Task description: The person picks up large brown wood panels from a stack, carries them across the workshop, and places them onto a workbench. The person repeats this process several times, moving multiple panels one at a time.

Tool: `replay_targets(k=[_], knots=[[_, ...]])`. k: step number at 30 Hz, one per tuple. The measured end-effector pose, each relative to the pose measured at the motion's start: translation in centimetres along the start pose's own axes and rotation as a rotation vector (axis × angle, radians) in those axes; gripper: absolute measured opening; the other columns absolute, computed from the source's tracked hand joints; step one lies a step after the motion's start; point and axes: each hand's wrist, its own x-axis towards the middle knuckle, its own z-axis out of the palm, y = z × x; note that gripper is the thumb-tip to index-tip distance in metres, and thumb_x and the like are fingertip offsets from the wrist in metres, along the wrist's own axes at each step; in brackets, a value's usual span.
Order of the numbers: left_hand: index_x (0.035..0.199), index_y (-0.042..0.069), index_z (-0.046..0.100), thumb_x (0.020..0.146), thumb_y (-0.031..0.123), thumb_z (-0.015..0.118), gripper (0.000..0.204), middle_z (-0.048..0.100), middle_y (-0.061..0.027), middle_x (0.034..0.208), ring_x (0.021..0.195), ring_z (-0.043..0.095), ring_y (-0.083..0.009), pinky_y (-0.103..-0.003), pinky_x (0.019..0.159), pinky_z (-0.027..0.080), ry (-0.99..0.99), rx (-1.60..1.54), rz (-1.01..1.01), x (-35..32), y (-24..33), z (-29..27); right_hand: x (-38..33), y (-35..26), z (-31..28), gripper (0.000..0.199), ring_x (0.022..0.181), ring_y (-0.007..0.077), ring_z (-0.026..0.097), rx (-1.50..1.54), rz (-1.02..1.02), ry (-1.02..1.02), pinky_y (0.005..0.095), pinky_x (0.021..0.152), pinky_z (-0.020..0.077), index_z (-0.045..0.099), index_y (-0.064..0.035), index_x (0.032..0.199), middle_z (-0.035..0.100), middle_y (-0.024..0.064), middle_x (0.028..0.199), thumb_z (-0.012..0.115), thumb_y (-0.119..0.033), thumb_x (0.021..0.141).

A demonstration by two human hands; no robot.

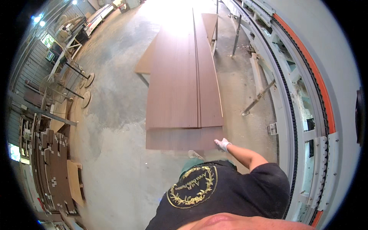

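Observation:
My right hand (222, 144), in a white glove, is at the near right corner of a brown board (180, 139), its fingers closed on the edge. That board juts out toward me from beneath a long brown wood-grain panel (172, 88). Along the right side of the long panel lies a narrower brown strip (209, 88), with a dark gap between the two. Under the stack, a tan board (145, 63) shows at the left on a leg. My left hand is out of view.
To the right runs a long machine rail with a black chain (285, 80) and an orange strip (306, 50). Metal legs (249, 109) slant to the floor beside it. Fan stands with round bases (86, 99) and stacked brown boards (53, 172) are at the left.

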Motion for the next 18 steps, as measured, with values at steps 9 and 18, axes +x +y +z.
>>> replay_targets(k=[9,18], knots=[[0.129,-0.001,0.039,0.076,0.043,0.064,0.072,0.045,-0.0214,0.129,0.117,0.046,-0.0328,-0.039,0.098,0.038,0.014,-0.349,0.373,7.4,35.0,-12.8,10.1,-20.5,11.4,0.081,0.118,0.0384,0.045,-0.124,-0.03,0.165,0.0418,0.097,0.0366,0.043,0.0069,0.124,0.048,0.0256,0.124,0.059,-0.054,0.074],[0.131,0.001,0.037,0.079,0.031,0.066,0.066,0.04,-0.019,0.134,0.12,0.042,-0.0315,-0.036,0.1,0.035,0.075,-0.54,0.554,25.5,56.2,-19.6,14.0,-47.2,24.5,0.072,0.108,0.0317,0.055,0.144,0.03,-0.139,0.0403,0.089,0.0434,0.049,0.007,0.118,0.052,0.0223,0.121,0.058,-0.052,0.078]])
